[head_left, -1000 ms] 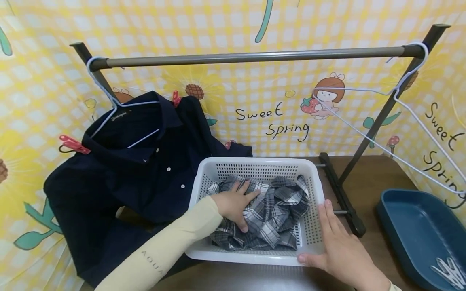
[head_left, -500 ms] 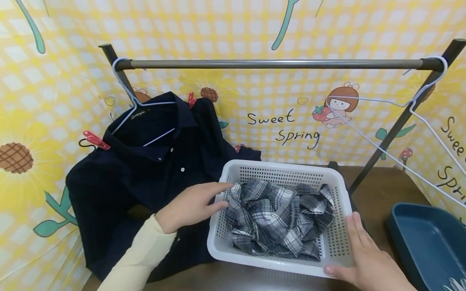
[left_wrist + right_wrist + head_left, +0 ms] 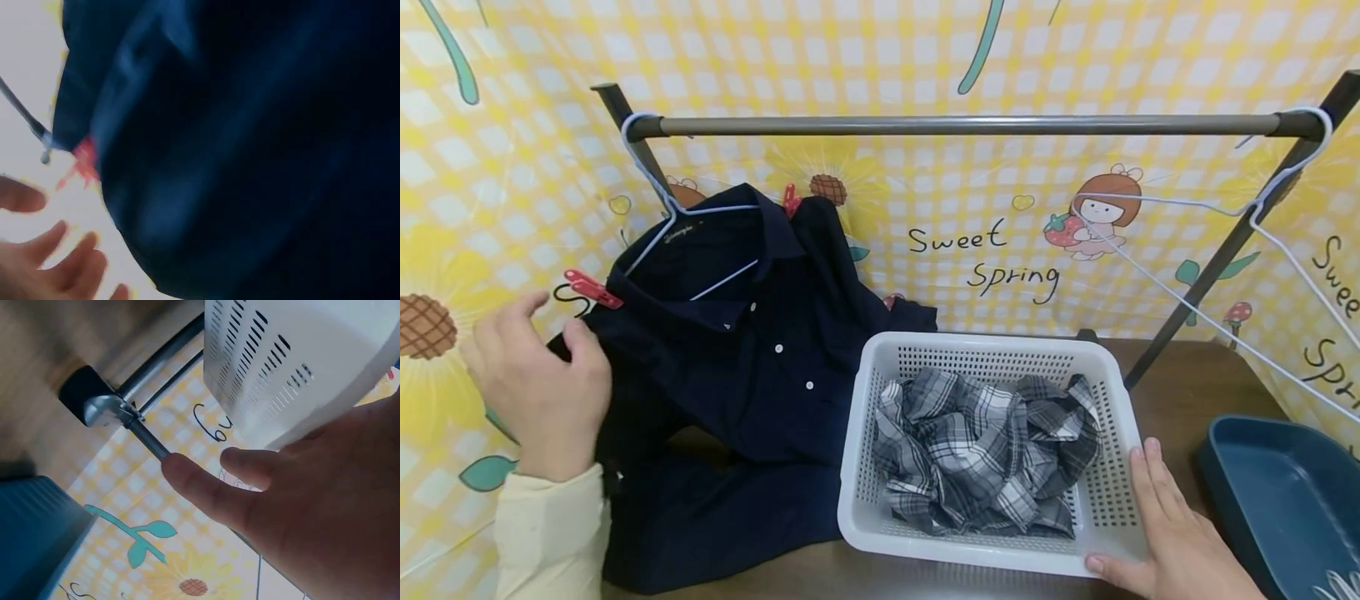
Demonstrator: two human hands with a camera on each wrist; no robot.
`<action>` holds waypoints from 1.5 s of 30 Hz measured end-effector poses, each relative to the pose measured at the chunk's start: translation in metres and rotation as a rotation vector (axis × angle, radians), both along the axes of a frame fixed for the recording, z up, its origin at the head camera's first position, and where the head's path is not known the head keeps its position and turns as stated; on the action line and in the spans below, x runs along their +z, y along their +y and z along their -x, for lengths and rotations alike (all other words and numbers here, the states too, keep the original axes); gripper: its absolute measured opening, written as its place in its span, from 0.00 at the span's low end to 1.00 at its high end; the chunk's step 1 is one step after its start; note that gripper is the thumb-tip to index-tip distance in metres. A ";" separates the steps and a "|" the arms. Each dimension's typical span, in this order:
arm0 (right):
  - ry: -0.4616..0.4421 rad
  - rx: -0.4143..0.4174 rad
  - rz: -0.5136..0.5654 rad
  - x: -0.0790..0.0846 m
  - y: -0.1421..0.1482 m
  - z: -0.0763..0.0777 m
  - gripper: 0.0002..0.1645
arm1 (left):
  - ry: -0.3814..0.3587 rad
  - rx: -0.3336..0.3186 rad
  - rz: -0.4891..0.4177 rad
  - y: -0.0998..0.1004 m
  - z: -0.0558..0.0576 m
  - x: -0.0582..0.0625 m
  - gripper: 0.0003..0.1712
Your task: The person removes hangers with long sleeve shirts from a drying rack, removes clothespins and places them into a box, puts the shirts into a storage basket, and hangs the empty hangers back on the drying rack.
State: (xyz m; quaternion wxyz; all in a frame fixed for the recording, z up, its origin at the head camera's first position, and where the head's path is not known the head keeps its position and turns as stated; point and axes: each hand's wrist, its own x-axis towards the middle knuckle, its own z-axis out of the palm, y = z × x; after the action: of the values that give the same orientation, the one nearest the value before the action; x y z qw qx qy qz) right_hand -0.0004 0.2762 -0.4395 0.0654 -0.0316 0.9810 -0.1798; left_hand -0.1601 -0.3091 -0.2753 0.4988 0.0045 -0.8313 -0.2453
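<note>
A dark navy shirt (image 3: 722, 392) hangs on a pale wire hanger (image 3: 647, 233) at the left, with a red clothespin (image 3: 593, 288) on its near shoulder and another red clothespin (image 3: 792, 200) on the far one. Raised beside the near shoulder, my left hand (image 3: 542, 383) holds nothing, its fingers loosely bent close to the clothespin. In the left wrist view the shirt (image 3: 250, 150) fills most of the picture, blurred. A crumpled grey plaid shirt (image 3: 977, 450) lies in a white basket (image 3: 880, 525). My right hand (image 3: 1180, 533) rests against the basket's right side, fingers straight.
A grey rail (image 3: 955, 126) runs across the back on dark posts. At its right end hangs a bare wire hanger (image 3: 1195, 205). On the brown table (image 3: 1195, 375) at the right stands a blue bin (image 3: 1277, 492) with pale wire-like items at its lower edge.
My left hand has lifted off the plaid shirt and moved left, out of the basket, to the navy shirt's near shoulder. My right hand stays at the basket's right side.
</note>
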 end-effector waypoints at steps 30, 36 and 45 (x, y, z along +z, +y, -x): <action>0.064 0.000 0.059 -0.009 -0.005 -0.007 0.87 | -0.512 0.137 0.288 -0.055 0.002 -0.004 0.15; 0.049 -0.014 0.054 -0.008 -0.005 -0.005 0.87 | -0.550 0.262 0.305 -0.041 0.000 0.008 0.19; -0.006 -0.039 0.019 -0.012 -0.003 -0.007 0.87 | -0.424 0.248 0.099 -0.029 0.001 0.002 0.16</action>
State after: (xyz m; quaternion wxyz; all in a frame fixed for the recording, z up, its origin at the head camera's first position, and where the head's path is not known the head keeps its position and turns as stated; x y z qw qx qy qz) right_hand 0.0066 0.2736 -0.4515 0.0643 -0.0125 0.9795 -0.1904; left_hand -0.1606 -0.3380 -0.2732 0.3390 0.1333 -0.9215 -0.1349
